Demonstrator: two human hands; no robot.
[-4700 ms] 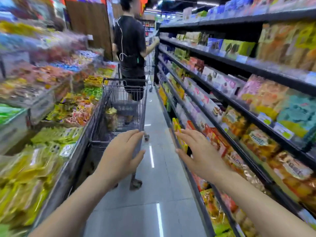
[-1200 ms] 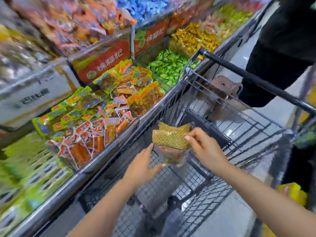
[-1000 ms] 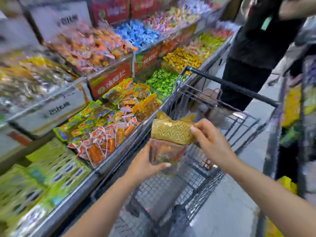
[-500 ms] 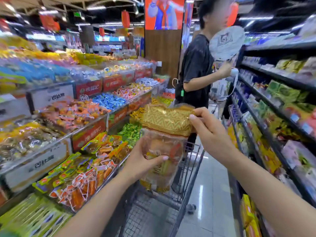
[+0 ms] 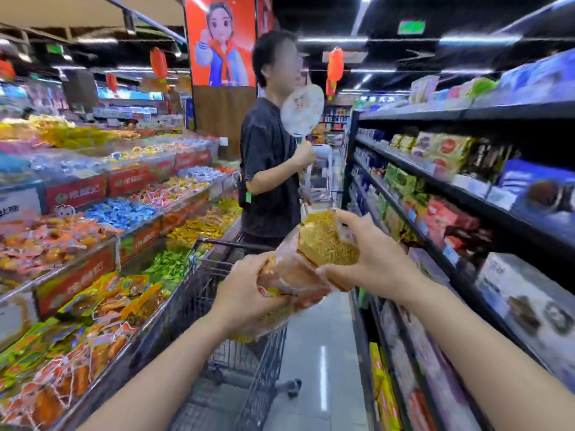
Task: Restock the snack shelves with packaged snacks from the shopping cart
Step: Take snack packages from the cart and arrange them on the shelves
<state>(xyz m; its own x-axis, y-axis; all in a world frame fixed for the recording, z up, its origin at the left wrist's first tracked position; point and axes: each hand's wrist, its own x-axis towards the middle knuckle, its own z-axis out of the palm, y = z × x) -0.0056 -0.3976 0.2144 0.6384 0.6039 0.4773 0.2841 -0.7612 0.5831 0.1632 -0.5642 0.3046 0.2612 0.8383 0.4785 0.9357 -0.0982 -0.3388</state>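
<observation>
Snack bag point(image 5: 314, 262): one clear packet with a gold patterned header and orange-brown contents, tilted, header end up and toward the right. Held in the air above the far end of the shopping cart, in the aisle between the bulk bins and the shelving.

Left hand point(image 5: 245, 293): fingers and thumb curled around the lower, clear part of the bag, gripping it from the near side.

Right hand point(image 5: 373, 262): fingers over the top of the gold header, thumb under it, pinching that end.

Shopping cart point(image 5: 217, 321): dark wire basket, black push bar at the far end, standing on the grey tiled floor point(image 5: 323, 384) directly below the bag. What lies in the basket cannot be told.

Snack shelves point(image 5: 466, 194): black tiered shelving along the right side of the aisle, carrying boxed and bagged goods in green, red, blue and white; price labels on the shelf edges. Print is blurred.

Bulk bins point(image 5: 102, 244): stepped display on the left, compartments of wrapped sweets and small packets in orange, yellow, green and blue, red fascia panels.

Person in a black T-shirt point(image 5: 267, 169): stands just beyond the cart's push bar, holding a round hand fan point(image 5: 301, 110).

Overhead: orange poster with a cartoon figure point(image 5: 221, 42); red lanterns point(image 5: 335, 65).
</observation>
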